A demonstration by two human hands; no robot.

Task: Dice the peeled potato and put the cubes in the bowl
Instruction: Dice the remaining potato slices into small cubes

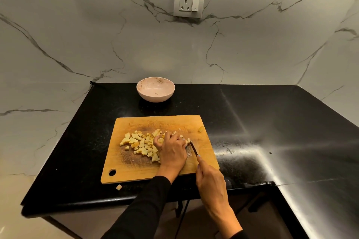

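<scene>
**A:** What lies in front of the person?

**B:** A black polished table (pixel 252 122) set into a corner of white marble wall. On it lies a wooden cutting board (pixel 136 167) with a round hole in its near left corner.

**A:** Where is the potato?

**B:** Diced. A heap of pale yellow potato cubes (pixel 139 142) spreads across the middle of the board, mostly on its left half. One piece (pixel 201 129) sits apart near the board's far right edge, and one stray cube (pixel 118 187) lies on the table just off the board's near edge.

**A:** And the hands?

**B:** The left hand (pixel 172 150), in a black sleeve, rests on the right side of the heap, fingers curled down over the cubes there. Whether it grips any of them I cannot tell. The right hand (pixel 210 182) holds a knife (pixel 193 148) by the handle, with the forefinger stretched along the top. The blade points away from the person and stands just right of the left hand, its edge down at the board.

**A:** And the bowl?

**B:** A pale pink bowl (pixel 155 98) stands on the table beyond the board, near the wall, well apart from the cubes. Only small specks show inside it.

**A:** Anything else?

**B:** A white wall socket with a switch (pixel 189 3) is mounted above the bowl.
</scene>
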